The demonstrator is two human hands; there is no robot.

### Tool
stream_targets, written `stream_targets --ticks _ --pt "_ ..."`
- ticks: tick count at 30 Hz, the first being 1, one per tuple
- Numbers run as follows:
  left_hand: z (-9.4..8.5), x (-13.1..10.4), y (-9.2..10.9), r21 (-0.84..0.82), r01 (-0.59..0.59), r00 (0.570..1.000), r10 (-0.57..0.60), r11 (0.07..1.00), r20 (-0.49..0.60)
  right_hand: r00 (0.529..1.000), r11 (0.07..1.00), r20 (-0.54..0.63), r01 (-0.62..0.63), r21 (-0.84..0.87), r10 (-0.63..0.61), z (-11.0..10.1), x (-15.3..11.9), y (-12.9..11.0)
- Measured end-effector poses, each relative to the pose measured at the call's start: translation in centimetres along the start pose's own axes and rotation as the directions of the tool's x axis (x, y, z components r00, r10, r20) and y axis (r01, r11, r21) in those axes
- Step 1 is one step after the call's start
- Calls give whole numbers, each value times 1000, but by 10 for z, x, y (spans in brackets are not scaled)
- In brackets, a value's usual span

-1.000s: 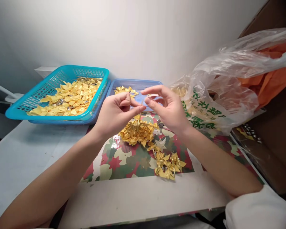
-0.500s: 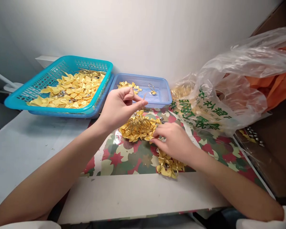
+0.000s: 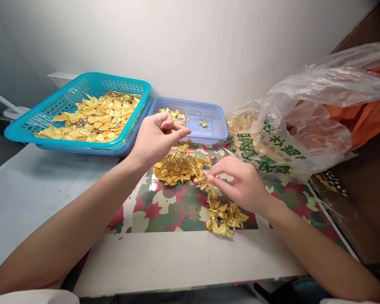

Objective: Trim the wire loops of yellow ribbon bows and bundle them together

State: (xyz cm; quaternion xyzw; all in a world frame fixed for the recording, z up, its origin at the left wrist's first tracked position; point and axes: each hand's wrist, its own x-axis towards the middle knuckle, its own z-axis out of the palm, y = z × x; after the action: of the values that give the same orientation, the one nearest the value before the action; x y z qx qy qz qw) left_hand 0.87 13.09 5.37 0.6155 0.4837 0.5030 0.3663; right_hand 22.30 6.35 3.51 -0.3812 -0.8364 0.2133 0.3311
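Observation:
My left hand (image 3: pixel 163 135) is raised, thumb and forefinger pinched on a thin, pale translucent strip (image 3: pixel 186 115) that sticks up above the fingers. Right below it a dense cluster of yellow ribbon bows (image 3: pixel 174 171) with gold cord loops gathers over the patterned sheet; I cannot tell whether it hangs from the strip or rests there. My right hand (image 3: pixel 240 183) pinches a yellow ribbon bow (image 3: pixel 203 182) with a small silver bell, at the cluster's right edge. Under that hand lies a smaller pile of bows (image 3: pixel 223 217) with gold loops.
A teal basket (image 3: pixel 28 131) full of yellow bows stands at the back left. Beside it, a blue basket (image 3: pixel 223 131) holds a few bows. On the right sits a clear plastic bag (image 3: pixel 281 143) with green print. A camouflage-patterned sheet (image 3: pixel 174 211) covers the table.
My right hand has drawn a bow slightly away from the cluster, so the bow now shows at its fingertips. My left hand has shifted slightly left, still pinching the strip.

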Motion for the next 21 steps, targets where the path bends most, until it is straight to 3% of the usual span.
stream_targets --ticks 2,5,8,11,14,17,19,21 --pt "1 0 -1 -2 -1 1000 1 1000 7 976 979 -81 -197 54 201 9 8 0" --pt "1 0 -3 -2 -4 1000 4 1000 14 928 927 -62 -361 103 368 22 20 3" --pt "1 0 -4 0 -5 1000 5 1000 20 905 900 -5 -423 108 425 34 25 1" --pt "1 -1 -5 -8 -6 1000 6 1000 26 923 919 63 -385 84 381 38 23 -12" --pt "0 -1 -4 -8 1 999 -1 1000 47 934 934 161 -340 112 320 28 22 -24" --pt "-1 -1 -4 11 9 995 -10 1000 100 872 800 254 -486 353 418 4 30 -23" --pt "-2 -1 -4 23 0 989 -3 1000 151 852 699 209 -516 494 480 -14 38 -17" --pt "-1 -2 -5 27 -22 976 15 999 217 846 636 96 -464 616 524 -27 45 -11"
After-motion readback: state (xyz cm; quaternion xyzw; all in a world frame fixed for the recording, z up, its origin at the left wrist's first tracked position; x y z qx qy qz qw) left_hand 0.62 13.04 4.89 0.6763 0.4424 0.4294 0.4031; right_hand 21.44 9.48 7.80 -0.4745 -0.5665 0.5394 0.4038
